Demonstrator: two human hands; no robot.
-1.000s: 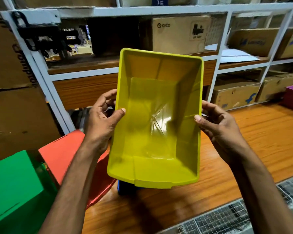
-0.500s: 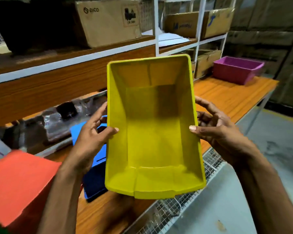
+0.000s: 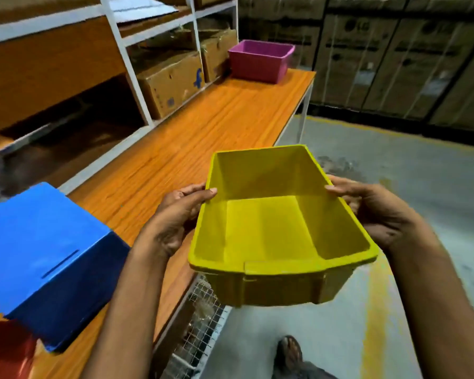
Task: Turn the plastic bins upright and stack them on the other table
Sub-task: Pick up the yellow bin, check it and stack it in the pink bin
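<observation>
Orange tabletop (image 3: 203,127) ran beside shelving (image 3: 126,64). Blue bin (image 3: 47,250) lay upside down on near end. Yellow bin (image 3: 271,233) upright, in air at tabletop edge. Pink bin (image 3: 257,61) upright at far end. Left hand (image 3: 175,220) and right hand (image 3: 375,214) gripped yellow bin's side rims.

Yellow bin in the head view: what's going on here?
A person holds the yellow bin open side up, left hand and right hand gripping opposite rims, beside the edge of the wooden table. A blue bin sits upside down on it; a pink bin stands upright at its far end.
</observation>
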